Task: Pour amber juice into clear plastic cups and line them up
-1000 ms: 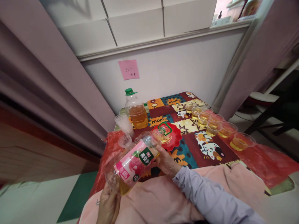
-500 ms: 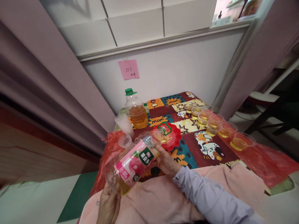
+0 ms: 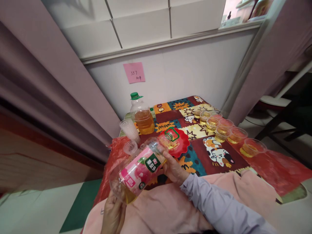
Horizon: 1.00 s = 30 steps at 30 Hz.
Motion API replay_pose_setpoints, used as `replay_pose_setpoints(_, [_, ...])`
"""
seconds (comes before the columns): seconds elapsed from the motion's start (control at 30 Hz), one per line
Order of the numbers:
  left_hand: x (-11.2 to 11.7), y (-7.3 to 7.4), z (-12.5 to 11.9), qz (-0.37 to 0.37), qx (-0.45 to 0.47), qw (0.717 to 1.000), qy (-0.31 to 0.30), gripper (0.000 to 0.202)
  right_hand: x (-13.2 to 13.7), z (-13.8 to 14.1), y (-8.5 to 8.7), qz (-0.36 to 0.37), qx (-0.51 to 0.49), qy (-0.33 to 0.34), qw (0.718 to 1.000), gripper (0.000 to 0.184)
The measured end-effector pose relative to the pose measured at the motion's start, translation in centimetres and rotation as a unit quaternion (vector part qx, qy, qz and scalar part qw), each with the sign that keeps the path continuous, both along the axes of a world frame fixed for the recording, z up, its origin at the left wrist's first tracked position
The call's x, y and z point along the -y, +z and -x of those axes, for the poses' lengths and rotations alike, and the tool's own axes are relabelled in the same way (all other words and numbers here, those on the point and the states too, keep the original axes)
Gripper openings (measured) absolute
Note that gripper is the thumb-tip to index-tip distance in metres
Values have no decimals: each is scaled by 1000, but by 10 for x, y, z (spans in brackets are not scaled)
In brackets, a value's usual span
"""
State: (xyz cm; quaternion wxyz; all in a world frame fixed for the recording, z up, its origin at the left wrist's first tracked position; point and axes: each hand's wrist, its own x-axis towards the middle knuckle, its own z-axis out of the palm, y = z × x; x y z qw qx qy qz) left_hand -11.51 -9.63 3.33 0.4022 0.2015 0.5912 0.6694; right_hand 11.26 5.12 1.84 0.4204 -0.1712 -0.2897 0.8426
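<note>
A big clear juice bottle (image 3: 140, 169) with a pink label lies tilted, a little amber juice left in its low end. My left hand (image 3: 113, 213) is closed round its base from below. My right hand (image 3: 173, 169) is closed on the bottle under its shoulder. The bottle's mouth, with a loose green ring (image 3: 172, 133), points at a small clear cup (image 3: 170, 143) that stands on a red plate (image 3: 182, 144). A pink cloth (image 3: 168, 208) covers my lap under the bottle.
A second juice bottle (image 3: 142, 115) with a green cap stands at the back of the patterned table (image 3: 209, 156). Beside it are stacked empty cups (image 3: 129, 130) and a single cup (image 3: 130, 147). Several filled cups (image 3: 223, 128) line the right side. Curtains hang on both sides.
</note>
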Motion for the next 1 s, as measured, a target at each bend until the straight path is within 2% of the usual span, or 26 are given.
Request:
replay_pose_setpoints(0.33, [-1,0,0,-6,16,1000,-3,76,0,-1,4,3,-5,-3,1000,76])
replay_pose_setpoints(0.6, [0,4,-2,12,19,1000,7,83,1,0,6,3,-10,-1,1000,76])
replay_pose_setpoints(1.0, [-1,6,-3,-2,20,1000,13,91,0,-1,2,3,-7,4,1000,72])
